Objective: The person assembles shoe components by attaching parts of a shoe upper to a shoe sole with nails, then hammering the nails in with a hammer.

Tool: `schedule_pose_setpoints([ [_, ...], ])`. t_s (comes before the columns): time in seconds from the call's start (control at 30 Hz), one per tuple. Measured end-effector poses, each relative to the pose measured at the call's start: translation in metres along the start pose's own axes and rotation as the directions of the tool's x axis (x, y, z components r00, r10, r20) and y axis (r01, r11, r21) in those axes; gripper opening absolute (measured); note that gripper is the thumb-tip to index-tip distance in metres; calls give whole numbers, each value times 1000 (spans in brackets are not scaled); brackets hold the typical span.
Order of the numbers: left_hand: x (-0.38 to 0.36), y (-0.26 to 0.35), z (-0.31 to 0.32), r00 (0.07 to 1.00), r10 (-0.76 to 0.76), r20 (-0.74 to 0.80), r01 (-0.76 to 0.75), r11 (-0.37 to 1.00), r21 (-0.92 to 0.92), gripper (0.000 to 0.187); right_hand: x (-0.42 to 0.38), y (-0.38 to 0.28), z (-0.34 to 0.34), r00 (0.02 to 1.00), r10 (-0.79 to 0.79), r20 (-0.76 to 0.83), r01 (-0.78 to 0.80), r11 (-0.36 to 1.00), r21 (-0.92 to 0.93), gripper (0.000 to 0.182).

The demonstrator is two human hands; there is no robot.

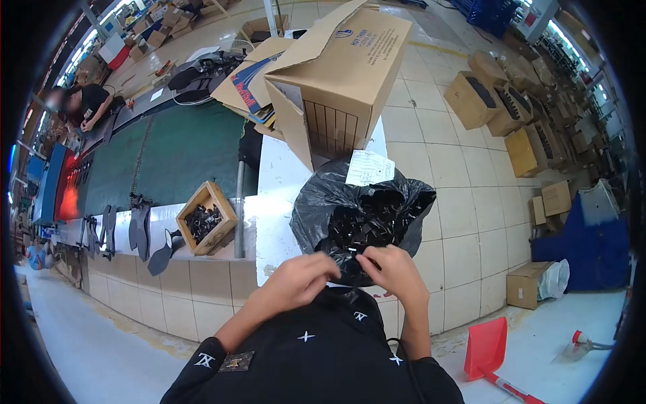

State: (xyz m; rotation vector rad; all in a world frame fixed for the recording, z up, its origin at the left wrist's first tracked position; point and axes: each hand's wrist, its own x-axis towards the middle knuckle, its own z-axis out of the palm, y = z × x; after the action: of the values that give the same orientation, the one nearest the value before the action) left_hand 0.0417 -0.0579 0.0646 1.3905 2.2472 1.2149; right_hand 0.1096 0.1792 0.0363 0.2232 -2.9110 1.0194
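Observation:
A black plastic bag (313, 202) stands with its mouth spread wide on the white table, holding many small shiny black pieces (367, 225). My left hand (303, 277) is closed at the bag's near edge, fingers curled together; whatever is in them is hidden. Opposite it, my right hand (393, 269) pinches thumb and finger together over the bag's near side. A small dark piece with a light edge shows by its fingertips, too small to name. A paper slip (370, 168) with writing lies on the far rim of the bag.
Beyond the bag stands a large cardboard box (356, 60). To the left, a wooden box (232, 219) of black pieces sits beside a green conveyor belt (182, 151), with dark flat parts along its edge. A person (91, 108) sits at the far left. A red dustpan (486, 347) is at lower right.

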Motion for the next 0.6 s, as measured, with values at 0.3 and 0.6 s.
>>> schedule_pose_setpoints([
  [0.3,124,-60,-1,933,-314,-173,359,810,464,65,-53,-24,-6,974,216,70,-209,973,-99,26],
  [0.6,92,-59,-17,981,-105,-161,112,993,38,23,-8,-8,-33,936,194,-294,-164,978,126,17],
])
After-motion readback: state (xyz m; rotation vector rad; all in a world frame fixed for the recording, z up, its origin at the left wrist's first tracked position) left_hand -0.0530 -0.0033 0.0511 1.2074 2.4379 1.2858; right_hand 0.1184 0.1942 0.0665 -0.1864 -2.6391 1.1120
